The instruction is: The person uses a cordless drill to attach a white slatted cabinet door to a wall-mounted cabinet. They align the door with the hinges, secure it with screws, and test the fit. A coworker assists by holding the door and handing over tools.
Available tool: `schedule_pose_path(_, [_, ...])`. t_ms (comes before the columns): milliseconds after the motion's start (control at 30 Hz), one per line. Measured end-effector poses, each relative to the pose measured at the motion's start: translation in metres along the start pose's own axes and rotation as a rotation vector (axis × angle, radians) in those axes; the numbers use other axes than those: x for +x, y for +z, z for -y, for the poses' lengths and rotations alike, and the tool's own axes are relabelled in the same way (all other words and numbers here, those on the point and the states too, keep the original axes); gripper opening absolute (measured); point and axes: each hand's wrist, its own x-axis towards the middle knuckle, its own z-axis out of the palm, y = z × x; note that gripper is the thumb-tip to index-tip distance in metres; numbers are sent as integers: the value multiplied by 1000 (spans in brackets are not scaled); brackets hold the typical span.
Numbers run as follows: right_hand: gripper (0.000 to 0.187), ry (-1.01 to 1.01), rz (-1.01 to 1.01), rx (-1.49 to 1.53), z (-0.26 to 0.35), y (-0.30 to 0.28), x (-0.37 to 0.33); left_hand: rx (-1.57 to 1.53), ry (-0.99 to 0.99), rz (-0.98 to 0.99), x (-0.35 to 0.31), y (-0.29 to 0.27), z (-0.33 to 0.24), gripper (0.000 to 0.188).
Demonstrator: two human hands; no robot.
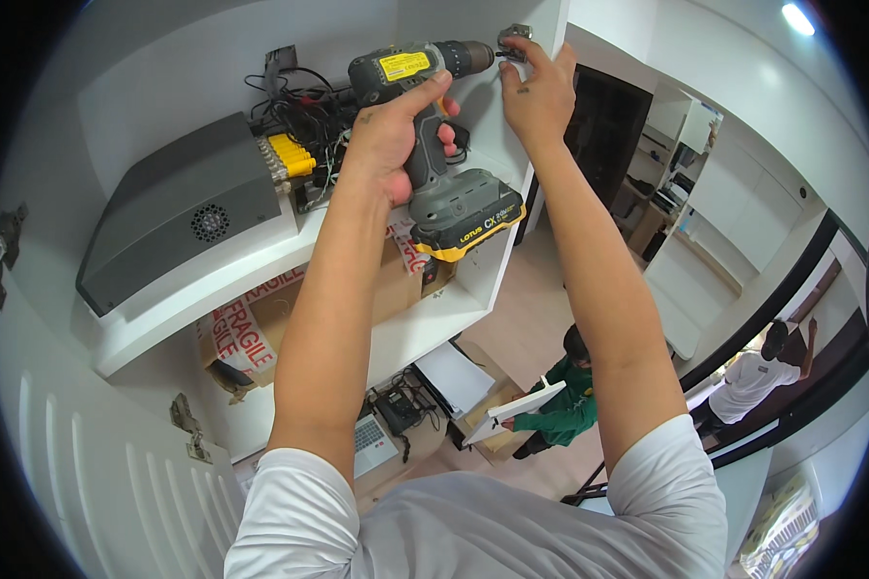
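Note:
My left hand (391,140) is wrapped round the grip of a black and grey cordless drill (434,159) with a yellow-trimmed battery at its base. The drill lies level, its chuck pointing right at a metal cabinet hinge (515,43) on the inner face of the cabinet's side panel (536,92). The bit's tip is close to the hinge; whether it meets a screw is too small to tell. My right hand (541,92) is at the hinge, fingertips pressed on it and its thumb near the bit.
A grey box-shaped device (179,212) with yellow-sleeved connectors and tangled cables (304,101) sits on the shelf. Below is a taped cardboard box (357,299). A slatted door (116,444) hangs at left. On the floor side, a person in green (565,405) holds a white panel; another person (753,386) stands farther right.

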Motion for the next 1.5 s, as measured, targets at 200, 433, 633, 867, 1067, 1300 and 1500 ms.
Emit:
schedule_pose_path(200, [30, 26, -24, -32, 16, -5, -1, -17, 14, 14, -2, -1, 1, 27])
schedule_pose_path(433, [23, -61, -79, -85, 5, 2, 1, 1, 24, 14, -2, -2, 2, 29])
schedule_pose_path(633, [24, -6, -39, -62, 11, 1, -1, -4, 34, 23, -5, -4, 2, 29])
schedule_pose_path(867, [21, 1, -47, -52, 0, 4, 1, 7, 41, 18, -11, -1, 0, 31])
schedule_pose_path(1067, [16, -107, -122, -47, -10, 12, 0, 8, 78, -41, -18, -2, 2, 34])
schedule_pose_path(1300, [14, -38, -103, -34, -6, 9, -2, 19, 88, -93, -34, -11, -3, 29])
schedule_pose_path(1500, [20, -31, -102, -28, 5, 4, -1, -10, 85, -68, -36, -15, -3, 29])
